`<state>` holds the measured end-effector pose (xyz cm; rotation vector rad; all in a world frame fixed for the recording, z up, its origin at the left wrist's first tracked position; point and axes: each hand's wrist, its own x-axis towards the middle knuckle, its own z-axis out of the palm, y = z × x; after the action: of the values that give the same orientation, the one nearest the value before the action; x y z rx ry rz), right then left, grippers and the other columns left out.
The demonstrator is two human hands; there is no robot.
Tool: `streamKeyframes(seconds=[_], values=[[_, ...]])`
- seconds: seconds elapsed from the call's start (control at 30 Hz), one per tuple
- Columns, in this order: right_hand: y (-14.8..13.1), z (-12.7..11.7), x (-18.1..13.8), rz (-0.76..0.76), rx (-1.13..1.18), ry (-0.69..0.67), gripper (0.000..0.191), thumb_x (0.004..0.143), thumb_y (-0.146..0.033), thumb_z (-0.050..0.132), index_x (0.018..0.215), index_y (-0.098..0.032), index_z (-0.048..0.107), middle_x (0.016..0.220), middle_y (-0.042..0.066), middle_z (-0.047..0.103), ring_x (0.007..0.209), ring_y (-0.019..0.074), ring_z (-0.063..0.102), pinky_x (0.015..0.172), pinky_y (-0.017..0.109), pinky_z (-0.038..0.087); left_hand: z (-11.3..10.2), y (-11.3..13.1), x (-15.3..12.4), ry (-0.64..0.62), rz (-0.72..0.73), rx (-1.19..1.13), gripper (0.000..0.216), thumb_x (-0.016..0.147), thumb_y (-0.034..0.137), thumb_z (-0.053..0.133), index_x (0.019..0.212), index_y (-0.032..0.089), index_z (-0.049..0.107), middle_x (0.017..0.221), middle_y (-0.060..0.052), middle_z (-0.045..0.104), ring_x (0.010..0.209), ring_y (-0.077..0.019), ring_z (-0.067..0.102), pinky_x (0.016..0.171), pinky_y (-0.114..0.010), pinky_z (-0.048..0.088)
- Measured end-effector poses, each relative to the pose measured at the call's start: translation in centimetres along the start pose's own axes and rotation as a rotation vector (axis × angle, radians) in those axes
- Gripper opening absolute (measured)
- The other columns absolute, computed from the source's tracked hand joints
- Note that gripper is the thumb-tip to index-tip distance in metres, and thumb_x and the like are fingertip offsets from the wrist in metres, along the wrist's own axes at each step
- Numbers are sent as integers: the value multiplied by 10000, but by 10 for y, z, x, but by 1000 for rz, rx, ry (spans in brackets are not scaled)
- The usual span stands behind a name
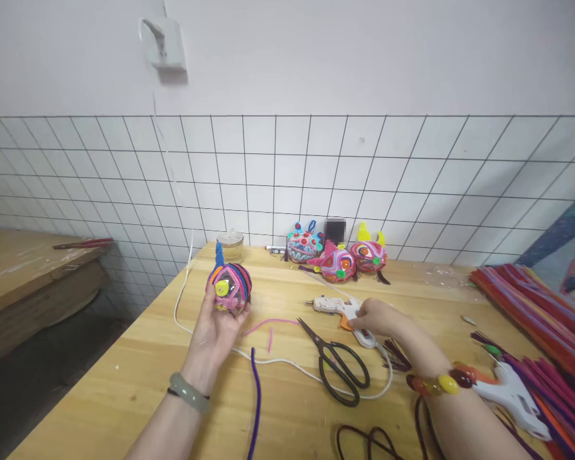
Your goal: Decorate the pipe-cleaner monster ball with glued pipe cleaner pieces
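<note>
A: Main thing, quick. What and where?
B: Decorated ball (230, 287), held up at the left part of the table (148, 390).
A: Looks?
B: Round, wound with curved strips: pink, purple, dark blue, some orange. Yellow disc on the side facing us, dark glossy patch by it. One blue horn pointing up on top. Underside partly hidden by fingers.
A: Hands?
B: Left hand (220, 322) clamped on the ball from below, fingers and thumb round it. Right hand (378, 319) closed around the handle of the orange-and-white glue gun (329, 305), nozzle pointing left. Can't tell if the gun is lifted.
A: Counts?
B: Held ball, one. Similar decorated figures at the back, three: one blue figure (304, 246), two pink ones, pink figure (334, 263) and yellow-horned figure (368, 257). Glue guns, two; the spare glue gun (515, 396) lies by the right forearm. Scissors (324, 350), one pair, blades apart. Loose pink strips, two: long pink strip (267, 321), short pink strip (270, 340). Purple strip (256, 399) lying alone, one. Strip bundle (551, 377) far right: too many to count.
</note>
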<state>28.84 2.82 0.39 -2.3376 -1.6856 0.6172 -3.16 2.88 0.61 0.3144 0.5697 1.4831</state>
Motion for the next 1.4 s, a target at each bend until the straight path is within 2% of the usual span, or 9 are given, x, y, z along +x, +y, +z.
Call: streamKeyframes(seconds=[0.2, 0.37, 0.5, 0.6, 0.7, 0.93, 1.1, 1.27, 1.4], values=[[-2, 12, 5, 6, 140, -105, 290, 512, -390, 772, 530, -195, 559, 521, 7, 593, 618, 213, 601, 516, 262, 390, -2, -4, -1, -84, 24, 18, 306, 760, 410, 652, 976, 194, 640, 979, -66, 673, 882, -213, 639, 722, -364, 553], [-2, 9, -2, -30, 350, -198, 314, 627, -473, 677, 608, -196, 531, 480, -23, 534, 476, 147, 526, 431, 239, 379, 0, -6, -5, -145, 61, 87, 409, 631, 388, 771, 961, 181, 648, 993, -72, 688, 874, -209, 642, 761, -374, 555], [-15, -6, -17, -133, 544, -209, 287, 682, -449, 642, 789, -214, 519, 615, -15, 591, 572, 146, 576, 532, 244, 476, 1, -7, -8, -184, 114, 167, 465, 590, 394, 798, 970, 182, 635, 970, -74, 690, 850, -203, 644, 745, -357, 556], [-31, -24, -37, -292, 665, -133, 282, 714, -452, 634, 793, -210, 512, 687, 13, 622, 632, 153, 580, 569, 238, 470, 0, -7, -8, -204, 152, 208, 496, 587, 381, 803, 1002, 190, 612, 981, -69, 680, 840, -197, 641, 716, -336, 552], [-48, -35, -64, -388, 648, 41, 295, 726, -468, 619, 670, -194, 523, 575, -6, 561, 520, 125, 500, 489, 224, 398, -1, -8, -8, -229, 178, 234, 483, 616, 361, 790, 1025, 194, 596, 1032, -74, 661, 868, -192, 633, 727, -321, 539], [-86, -16, -115, -430, 668, -92, 328, 768, -513, 579, 851, -198, 616, 544, -29, 522, 483, 126, 467, 436, 215, 364, -3, -8, -7, -243, 214, 279, 584, 605, 403, 787, 1106, 212, 554, 1134, -91, 621, 976, -225, 612, 803, -343, 515], [-97, -6, -120, -604, 678, -124, 289, 796, -470, 570, 889, -201, 623, 767, 21, 602, 645, 163, 527, 549, 239, 446, -5, -8, -6, -289, 235, 329, 619, 634, 433, 758, 1160, 209, 521, 1195, -135, 593, 1038, -271, 591, 825, -379, 505], [-97, 1, -117, -601, 613, -140, 278, 839, -467, 512, 817, -200, 583, 652, -26, 478, 573, 128, 439, 514, 216, 394, -3, -8, -9, -288, 245, 365, 643, 620, 450, 761, 1163, 201, 523, 1196, -149, 593, 1050, -287, 588, 824, -380, 505], [-97, 2, -118, -597, 559, -117, 283, 842, -477, 499, 802, -208, 579, 652, -23, 482, 582, 137, 443, 516, 217, 393, -2, -8, -9, -276, 240, 368, 637, 610, 440, 772, 1145, 197, 526, 1183, -149, 603, 1062, -291, 585, 842, -386, 499]])
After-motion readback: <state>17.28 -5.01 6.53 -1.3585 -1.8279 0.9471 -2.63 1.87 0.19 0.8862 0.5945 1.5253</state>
